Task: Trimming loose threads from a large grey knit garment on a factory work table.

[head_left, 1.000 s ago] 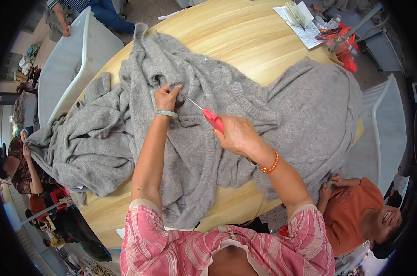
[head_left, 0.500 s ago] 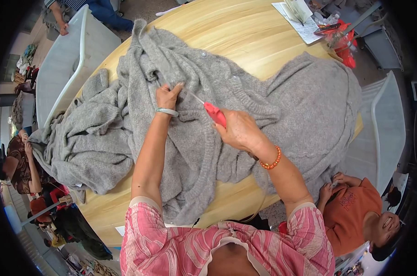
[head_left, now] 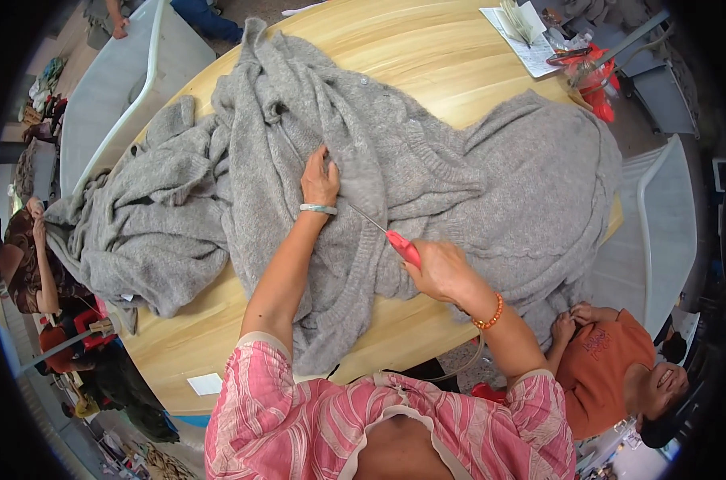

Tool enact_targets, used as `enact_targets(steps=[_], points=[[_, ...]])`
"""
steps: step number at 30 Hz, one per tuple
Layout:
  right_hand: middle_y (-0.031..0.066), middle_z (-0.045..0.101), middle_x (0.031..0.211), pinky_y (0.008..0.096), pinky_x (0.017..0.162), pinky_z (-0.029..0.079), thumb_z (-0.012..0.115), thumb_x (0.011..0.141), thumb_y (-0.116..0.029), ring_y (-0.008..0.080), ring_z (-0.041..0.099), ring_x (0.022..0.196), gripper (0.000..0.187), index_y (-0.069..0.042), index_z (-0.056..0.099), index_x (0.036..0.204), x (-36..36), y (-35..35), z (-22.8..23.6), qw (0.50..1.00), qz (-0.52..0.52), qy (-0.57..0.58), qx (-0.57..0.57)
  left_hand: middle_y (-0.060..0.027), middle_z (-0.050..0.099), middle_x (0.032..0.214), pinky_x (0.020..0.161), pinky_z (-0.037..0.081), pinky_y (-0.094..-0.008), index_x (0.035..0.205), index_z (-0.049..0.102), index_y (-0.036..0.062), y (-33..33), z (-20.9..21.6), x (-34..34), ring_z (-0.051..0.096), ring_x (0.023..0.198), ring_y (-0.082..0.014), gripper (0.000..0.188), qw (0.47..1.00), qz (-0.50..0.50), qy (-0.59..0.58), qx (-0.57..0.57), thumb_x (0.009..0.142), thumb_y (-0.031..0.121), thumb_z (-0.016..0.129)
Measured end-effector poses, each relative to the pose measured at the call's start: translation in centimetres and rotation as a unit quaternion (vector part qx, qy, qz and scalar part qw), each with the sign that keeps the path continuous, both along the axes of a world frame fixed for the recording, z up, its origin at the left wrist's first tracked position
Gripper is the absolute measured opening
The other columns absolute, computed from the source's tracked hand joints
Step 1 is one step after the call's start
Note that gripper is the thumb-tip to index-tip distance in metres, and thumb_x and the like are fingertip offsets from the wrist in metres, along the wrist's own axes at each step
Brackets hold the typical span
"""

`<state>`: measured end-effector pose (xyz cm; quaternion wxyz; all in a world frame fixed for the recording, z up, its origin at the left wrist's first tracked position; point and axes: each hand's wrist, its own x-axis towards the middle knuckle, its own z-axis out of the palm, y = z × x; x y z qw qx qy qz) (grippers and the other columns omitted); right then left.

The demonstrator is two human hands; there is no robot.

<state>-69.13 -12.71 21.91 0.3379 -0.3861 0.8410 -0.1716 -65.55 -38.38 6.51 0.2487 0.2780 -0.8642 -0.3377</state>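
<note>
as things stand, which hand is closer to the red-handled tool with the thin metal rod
Right. The right hand grips the red-handled tool by its handle; the left hand is on the grey knitted fabric, left of the tool and farther out.

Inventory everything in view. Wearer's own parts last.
Curved woodgrain table: one, pale yellow, centre
Crumpled knit garments: count unclear, grey, across table
Slim tool: one, red handle, grey shaft, centre
Deep plastic tubs: two, whitish, left and right
Paper booklet and printed sheet: one each, whitish, upper right
Crumpled plastic bag: one, red, upper right
Small paper slip: one, white, table's lower left
Other people: at least three; orange-topped right, brown-patterned left, blue-trousered upper left
Rim clutter: uncountable, mixed colours
Patterned shirt: one, pink, lower edge
Left hand: one, pale bangle, on garments
Right hand: one, orange-beaded bracelet, holding tool
</note>
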Motion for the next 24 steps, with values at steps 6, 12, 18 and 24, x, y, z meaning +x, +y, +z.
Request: enact_targets(steps=[6,12,18,24], points=[[0.0243,0.063,0.079,0.0496,0.069,0.047,0.062,0.081,-0.024,0.0434,0.06,0.076,0.026,-0.001,0.058,0.091,1.7,0.8,2.3,0.999,-0.029,0.009,-0.017,-0.0159,0.06,0.113,0.086,0.047,-0.0318,0.121,0.05,-0.0013,1.8,-3.3,4.2,0.059,0.103,-0.0253,0.04,0.957,0.028,0.097,0.27,0.083,0.006,0.059],[0.0254,0.062,0.08,0.0493,0.069,0.047,0.061,0.081,-0.025,0.0424,0.06,0.078,0.026,-0.001,0.058,0.091,4.8,1.5,1.7,0.999,0.049,-0.017,0.01,-0.007,0.062,0.088,0.042,0.043,-0.0272,0.115,0.051,-0.001,2.4,-0.8,5.7,0.057,0.065,-0.0143,0.032,0.806,0.086,0.094,0.578,0.085,0.007,0.06],[0.0248,0.062,0.081,0.0491,0.069,0.047,0.06,0.081,-0.025,0.0442,0.059,0.079,0.025,-0.003,0.059,0.092,6.3,7.9,3.1,0.993,-0.115,0.022,-0.029,-0.008,0.062,0.091,0.047,0.044,-0.0294,0.11,0.061,0.0067,4.6,7.7,13.6,0.057,0.064,-0.0179,0.024,0.946,0.052,0.125,0.295,0.086,0.006,0.059],[0.0231,0.062,0.078,0.0456,0.066,0.047,0.061,0.082,-0.025,0.0418,0.06,0.076,0.026,-0.001,0.059,0.09,11.0,11.0,2.4,0.982,-0.188,-0.004,0.003,-0.0188,0.049,0.086,0.06,0.044,-0.0399,0.112,0.059,0.0071,7.0,4.6,28.0,0.053,0.069,-0.0348,0.028,0.976,-0.181,-0.102,-0.067,0.085,0.012,0.059]])
